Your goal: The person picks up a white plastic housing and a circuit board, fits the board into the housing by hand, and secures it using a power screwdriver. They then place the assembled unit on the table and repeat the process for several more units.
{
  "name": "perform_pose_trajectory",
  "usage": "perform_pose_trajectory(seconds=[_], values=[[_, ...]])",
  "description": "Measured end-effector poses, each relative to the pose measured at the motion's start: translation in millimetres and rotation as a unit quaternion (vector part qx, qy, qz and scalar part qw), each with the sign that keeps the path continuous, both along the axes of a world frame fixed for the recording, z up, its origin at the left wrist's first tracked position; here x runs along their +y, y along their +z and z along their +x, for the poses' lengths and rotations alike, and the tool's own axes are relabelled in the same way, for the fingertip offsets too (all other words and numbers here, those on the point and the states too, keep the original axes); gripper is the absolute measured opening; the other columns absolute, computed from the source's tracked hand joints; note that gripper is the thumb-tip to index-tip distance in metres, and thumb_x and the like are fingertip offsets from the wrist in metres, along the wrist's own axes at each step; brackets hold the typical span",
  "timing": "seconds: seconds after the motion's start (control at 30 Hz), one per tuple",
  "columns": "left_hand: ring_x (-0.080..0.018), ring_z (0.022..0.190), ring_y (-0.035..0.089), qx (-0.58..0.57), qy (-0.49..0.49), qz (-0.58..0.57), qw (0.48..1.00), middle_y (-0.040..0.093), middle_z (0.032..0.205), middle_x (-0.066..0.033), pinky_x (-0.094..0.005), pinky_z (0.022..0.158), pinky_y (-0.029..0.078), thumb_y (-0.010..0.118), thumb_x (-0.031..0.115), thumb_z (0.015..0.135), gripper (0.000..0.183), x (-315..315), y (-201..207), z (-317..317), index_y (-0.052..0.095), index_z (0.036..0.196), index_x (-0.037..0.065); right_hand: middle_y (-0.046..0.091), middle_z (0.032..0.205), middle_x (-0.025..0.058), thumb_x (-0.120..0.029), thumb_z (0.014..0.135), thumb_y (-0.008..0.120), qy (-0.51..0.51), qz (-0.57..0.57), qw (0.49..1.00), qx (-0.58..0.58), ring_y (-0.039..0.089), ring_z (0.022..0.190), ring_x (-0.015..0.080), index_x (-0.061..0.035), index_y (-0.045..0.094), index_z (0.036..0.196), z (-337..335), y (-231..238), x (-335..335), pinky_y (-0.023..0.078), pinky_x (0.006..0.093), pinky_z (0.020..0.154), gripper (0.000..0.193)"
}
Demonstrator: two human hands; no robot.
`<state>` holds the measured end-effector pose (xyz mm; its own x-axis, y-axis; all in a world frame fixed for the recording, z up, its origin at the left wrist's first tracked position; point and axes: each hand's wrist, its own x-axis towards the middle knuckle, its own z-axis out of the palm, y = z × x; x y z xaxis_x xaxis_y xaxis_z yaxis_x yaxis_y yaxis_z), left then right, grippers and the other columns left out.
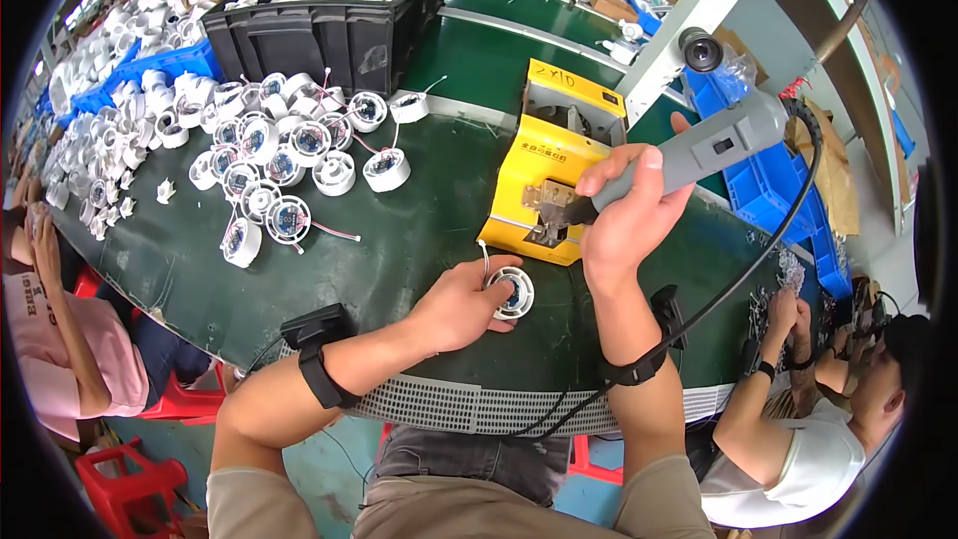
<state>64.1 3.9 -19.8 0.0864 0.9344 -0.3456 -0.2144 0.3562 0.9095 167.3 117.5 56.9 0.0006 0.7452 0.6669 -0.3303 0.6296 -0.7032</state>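
Surface (429, 215): green, loaded on the far left; your working spot sits near the middle.
Black bin (299, 48): far side, heaped with white parts; by the look of it, you have plenty of stock left.
White pile (95, 165): loose parts at left, too crowded to sort; probably more stock for you.
Board units (309, 142): clustered between white pile and feeder, blue boards showing, leads trailing on some. Could be your done lot or your queue; can't tell, fastenings too small to see.
Feeder (512, 195): yellow box right of the cluster, metal mouth facing you, driver tip at it.
Driver (699, 150): grey, slanting down to the feeder's mouth, well off the disc, so likely you're fetching a screw, not driving one.
Right hand (631, 215): wrapped round the driver, apart from your left.
Left hand (454, 307): pinching the disc, thumb over its face.
Disc (513, 292): white ring, just on your side of the feeder. Done: board sits inside, lead attached. Left, probably: driving the screw, then setting it down.
Screws: none you can make out; count done on this disc unknown.
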Motion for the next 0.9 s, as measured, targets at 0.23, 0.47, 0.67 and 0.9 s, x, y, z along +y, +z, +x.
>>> perform_pose_trajectory(seconds=[0.23,0.47,0.67,0.9], values=[[-0.0154,0.087,0.064,0.010,0.005,0.005,1.000,0.061,0.107,-0.0080,-0.0290,0.078,0.058,0.046,0.011,0.099,0.038,1,0,0,0.044,0.135,-0.001,0.049,0.066,0.0086,-0.017,0.097,0.044,0.004,0.003,1.000,-0.002,0.049,0.049,0.0157,0.0009,0.027,0.134,-2,-5,2,0.045,0.0294,0.047,0.045],[-0.0152,0.086,0.064,0.018,0.006,0.008,1.000,0.061,0.107,-0.0084,-0.0288,0.077,0.058,0.046,0.012,0.099,0.039,1,-2,1,0.044,0.135,-0.002,0.049,0.065,0.0092,-0.017,0.097,0.044,0.005,0.000,1.000,0.003,0.049,0.048,0.0159,0.0017,0.028,0.133,-5,-6,0,0.045,0.0291,0.047,0.044],[-0.0157,0.084,0.065,0.027,0.004,0.013,1.000,0.062,0.106,-0.0092,-0.0288,0.076,0.058,0.046,0.012,0.099,0.040,0,-3,1,0.043,0.136,-0.003,0.049,0.064,0.0096,-0.017,0.097,0.044,0.005,0.014,1.000,-0.016,0.049,0.049,0.0167,0.0022,0.030,0.126,-4,-5,-3,0.044,0.0300,0.048,0.037],[-0.0181,0.083,0.066,0.017,0.007,-0.003,1.000,0.062,0.105,-0.0104,-0.0295,0.076,0.059,0.046,0.011,0.098,0.039,3,0,0,0.044,0.134,-0.003,0.049,0.065,0.0095,-0.018,0.096,0.046,0.015,0.001,1.000,-0.026,0.048,0.049,0.0173,-0.0002,0.032,0.120,-1,-9,-10,0.044,0.0309,0.047,0.033]])
